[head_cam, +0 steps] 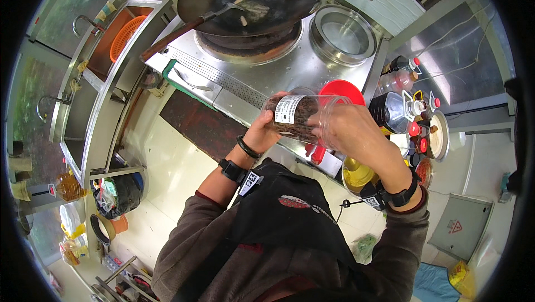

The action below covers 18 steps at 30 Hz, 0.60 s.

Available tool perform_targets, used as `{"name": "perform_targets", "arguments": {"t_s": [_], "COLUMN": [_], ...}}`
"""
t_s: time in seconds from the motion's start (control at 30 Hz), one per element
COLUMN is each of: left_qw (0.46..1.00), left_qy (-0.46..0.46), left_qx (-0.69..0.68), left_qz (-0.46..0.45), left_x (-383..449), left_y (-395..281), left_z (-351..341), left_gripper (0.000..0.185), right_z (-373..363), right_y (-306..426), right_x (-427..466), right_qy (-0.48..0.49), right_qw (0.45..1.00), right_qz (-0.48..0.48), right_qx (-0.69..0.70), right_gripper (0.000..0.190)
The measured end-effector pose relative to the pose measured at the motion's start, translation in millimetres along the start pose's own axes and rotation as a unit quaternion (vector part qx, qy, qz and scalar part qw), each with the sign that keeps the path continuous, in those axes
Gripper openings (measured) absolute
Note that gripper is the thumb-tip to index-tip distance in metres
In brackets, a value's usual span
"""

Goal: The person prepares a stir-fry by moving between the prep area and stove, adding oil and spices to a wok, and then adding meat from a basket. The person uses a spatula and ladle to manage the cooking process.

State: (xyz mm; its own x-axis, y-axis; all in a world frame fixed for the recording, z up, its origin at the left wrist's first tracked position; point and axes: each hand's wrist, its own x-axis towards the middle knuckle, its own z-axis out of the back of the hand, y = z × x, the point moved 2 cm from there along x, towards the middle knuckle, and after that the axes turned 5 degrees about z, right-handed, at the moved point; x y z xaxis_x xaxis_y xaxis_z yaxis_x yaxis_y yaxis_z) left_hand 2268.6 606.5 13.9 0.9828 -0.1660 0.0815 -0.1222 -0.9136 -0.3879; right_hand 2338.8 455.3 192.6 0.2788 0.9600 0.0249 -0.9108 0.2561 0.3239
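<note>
My left hand point(261, 128) grips the base end of a clear plastic jar point(271, 105), which lies tilted on its side and bears a printed label. Dark brown dried spice point(303, 116) fills much of it. The fingers of my right hand point(347, 124) reach through the jar's mouth into the spice; whether they pinch any is unclear. Beyond the jar, a large black wok point(288, 3) sits on the stove, with a few pale pieces point(255, 9) and a little liquid at its bottom. A wok spatula with a wooden handle point(175, 38) rests across its rim.
A steel pot of water point(345, 36) stands right of the wok. Behind my right hand is a red plastic container point(342, 89). Bottles point(388, 111) and a yellow-filled bowl point(355, 176) crowd the right side. At left, a sink holds an orange basket point(127, 38).
</note>
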Motion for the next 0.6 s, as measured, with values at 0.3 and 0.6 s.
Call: {"name": "perform_targets", "arguments": {"t_s": [0.3,0.6], "left_qw": [0.999,0.998], "left_qy": [-0.032,-0.040], "left_qx": [0.035,0.039], "left_qz": [0.006,0.004], "left_x": [-4.9,-6.9], "left_y": [-1.6,-3.8], "left_z": [4.7,3.2], "left_gripper": [0.082,0.082], "right_z": [-4.8,-6.0], "right_y": [-7.4,-9.2], "right_x": [3.4,7.5], "right_qy": [0.064,-0.017], "right_qw": [0.995,0.990], "right_qz": [-0.013,0.024], "right_qx": [0.082,0.135], "right_gripper": [0.014,0.010]}}
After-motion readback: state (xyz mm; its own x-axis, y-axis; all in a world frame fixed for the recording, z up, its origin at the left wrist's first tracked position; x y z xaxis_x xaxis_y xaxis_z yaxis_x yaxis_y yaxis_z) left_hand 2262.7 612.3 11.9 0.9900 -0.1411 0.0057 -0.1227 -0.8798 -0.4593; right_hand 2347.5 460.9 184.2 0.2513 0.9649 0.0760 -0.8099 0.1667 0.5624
